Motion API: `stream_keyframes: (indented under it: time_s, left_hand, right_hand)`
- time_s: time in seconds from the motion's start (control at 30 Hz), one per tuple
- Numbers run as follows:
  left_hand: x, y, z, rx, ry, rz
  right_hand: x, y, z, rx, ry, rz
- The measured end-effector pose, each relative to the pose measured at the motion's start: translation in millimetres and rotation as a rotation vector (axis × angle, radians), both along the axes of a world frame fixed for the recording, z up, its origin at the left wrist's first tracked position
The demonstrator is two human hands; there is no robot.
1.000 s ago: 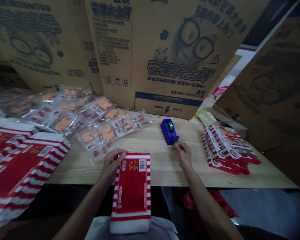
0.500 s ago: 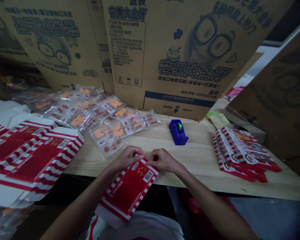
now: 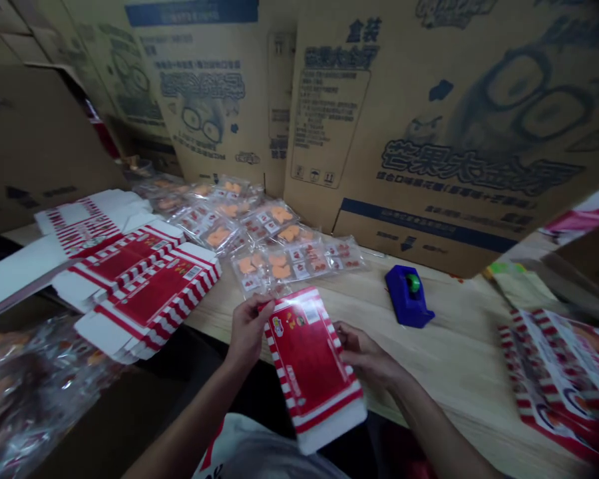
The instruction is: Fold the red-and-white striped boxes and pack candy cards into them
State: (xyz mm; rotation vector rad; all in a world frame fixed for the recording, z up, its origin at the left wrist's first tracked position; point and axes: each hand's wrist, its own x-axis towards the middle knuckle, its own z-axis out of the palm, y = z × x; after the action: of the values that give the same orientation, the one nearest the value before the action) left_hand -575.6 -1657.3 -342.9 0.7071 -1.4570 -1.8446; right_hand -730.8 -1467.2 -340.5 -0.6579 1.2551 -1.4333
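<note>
A red box with striped red-and-white sides (image 3: 312, 359) is held up over the table's front edge, its white end flap pointing down toward my body. My left hand (image 3: 249, 329) grips its upper left corner, thumb on the printed face. On the right side, my right hand (image 3: 367, 352) is closed around the box's edge, with some fingers hidden behind it. Just beyond the box lie clear plastic packets (image 3: 279, 263) of orange and red-brown pieces. A blue tape dispenser (image 3: 409, 296) with a green core stands to the right of my hands.
Flat red-and-white boxes (image 3: 154, 293) are stacked at the left. More packets (image 3: 24, 386) fill a carton at lower left. Several windowed boxes (image 3: 559, 372) lie at the right. Large printed cartons (image 3: 429, 133) wall off the table's back.
My view has swung left. The box has been turned and raised; my right hand has gone from its top edge to its right side, while my left hand stays at the upper left corner.
</note>
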Motion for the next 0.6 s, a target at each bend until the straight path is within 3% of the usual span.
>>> stream_keyframes:
  time_s: [0.07,0.13,0.2,0.27,0.33,0.37,0.47,0.6]
  left_hand:
    - [17.1,1.6,-13.0,-0.2,-0.12,0.094]
    - [28.5,6.3,-21.8,-0.589,-0.274,0.031]
    - [29.7,12.4,-25.9,-0.977,-0.369,-0.197]
    - [20.7,17.9,-26.4,-1.209,-0.414,-0.529]
    - [6.4,20.4,-24.4,-1.299,-0.447,-0.769]
    - [-0.5,20.4,-22.7,-1.318,-0.458,-0.829]
    - [-13.7,18.0,-16.6,-1.339,-0.464,-0.877]
    - [-16.5,18.0,-15.4,-1.327,-0.505,-0.917]
  right_hand:
    - [-7.5,-6.6,2.0,0.047,0.103,0.093]
    - [-18.6,-15.4,3.0,0.083,0.204,0.228]
    - [-33.5,-28.8,4.4,0.116,0.359,0.411]
    - [-49.8,-51.0,7.6,0.139,0.605,0.531]
    - [-63.7,-85.2,13.7,0.119,0.941,0.487]
    - [-68.8,-106.7,17.7,0.104,1.125,0.412]
    - [-75.5,-180.0,30.0,0.096,1.504,0.188]
    - [-73.3,-259.0,32.2,0.178,1.63,0.12]
